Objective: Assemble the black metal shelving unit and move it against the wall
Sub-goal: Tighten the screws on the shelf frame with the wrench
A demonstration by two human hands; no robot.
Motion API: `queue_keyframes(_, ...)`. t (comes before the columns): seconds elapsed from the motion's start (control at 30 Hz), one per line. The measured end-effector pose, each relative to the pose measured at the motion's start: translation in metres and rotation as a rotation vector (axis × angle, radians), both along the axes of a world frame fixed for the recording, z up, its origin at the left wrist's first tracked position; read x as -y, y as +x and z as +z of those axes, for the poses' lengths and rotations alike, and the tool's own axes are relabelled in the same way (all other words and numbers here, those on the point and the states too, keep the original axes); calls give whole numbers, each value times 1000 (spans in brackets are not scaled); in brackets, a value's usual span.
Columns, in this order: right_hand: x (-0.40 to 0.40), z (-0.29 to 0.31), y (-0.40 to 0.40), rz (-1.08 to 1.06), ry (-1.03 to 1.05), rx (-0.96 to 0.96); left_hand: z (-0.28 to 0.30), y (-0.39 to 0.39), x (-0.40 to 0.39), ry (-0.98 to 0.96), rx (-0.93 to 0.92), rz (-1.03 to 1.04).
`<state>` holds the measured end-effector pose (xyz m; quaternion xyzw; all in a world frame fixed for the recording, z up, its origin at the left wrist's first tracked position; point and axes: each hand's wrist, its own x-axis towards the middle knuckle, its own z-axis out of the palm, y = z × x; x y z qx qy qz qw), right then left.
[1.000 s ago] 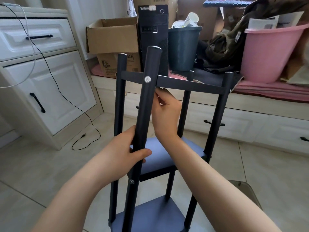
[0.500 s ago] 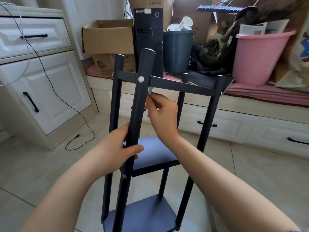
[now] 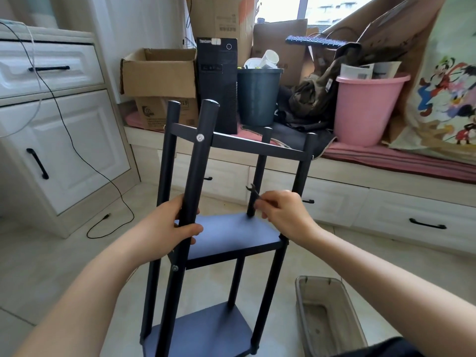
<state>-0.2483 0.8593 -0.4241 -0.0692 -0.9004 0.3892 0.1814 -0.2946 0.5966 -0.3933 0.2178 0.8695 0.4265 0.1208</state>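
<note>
The black metal shelving unit [image 3: 231,235] stands upright on the tiled floor in front of me, with two dark shelves and a top crossbar fixed by a silver screw [image 3: 199,137]. My left hand [image 3: 170,228] grips the near front post just above the middle shelf. My right hand [image 3: 283,215] hovers over the middle shelf's right side and pinches a small black wrench [image 3: 253,193], its open jaw pointing up and left beside the rear post.
A translucent grey bin [image 3: 327,315] sits on the floor at the lower right. Behind the unit, a window bench carries cardboard boxes [image 3: 159,73], a black computer tower [image 3: 217,83], a dark waste bin [image 3: 258,96] and a pink bucket [image 3: 371,106]. A white cabinet [image 3: 59,140] with a trailing cable stands left.
My right hand has come down from under the top crossbar to above the middle shelf, carrying the small wrench. The view has tilted up and widened. My left hand keeps its grip on the post.
</note>
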Motion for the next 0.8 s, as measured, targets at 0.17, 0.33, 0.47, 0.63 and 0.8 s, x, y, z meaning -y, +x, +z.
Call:
queue_keyframes(0.17, -29, -15, 12, -138, -11, 93, -2, -2, 1, 10, -8, -5)
queue_keyframes(0.33, -54, -22, 10, -224, -131, 126, -4, -4, 5, 15, 4, 5)
queue_keyframes(0.47, -60, -23, 8, -217, -286, 160, -4, -6, 8, 24, 18, 18)
queue_keyframes(0.63, -57, -22, 6, -188, -376, 146, -3, -7, 11, 37, 42, 17)
queue_keyframes(0.8, -52, -18, 6, -159, -411, 88, -4, -7, 14, 33, 26, 10)
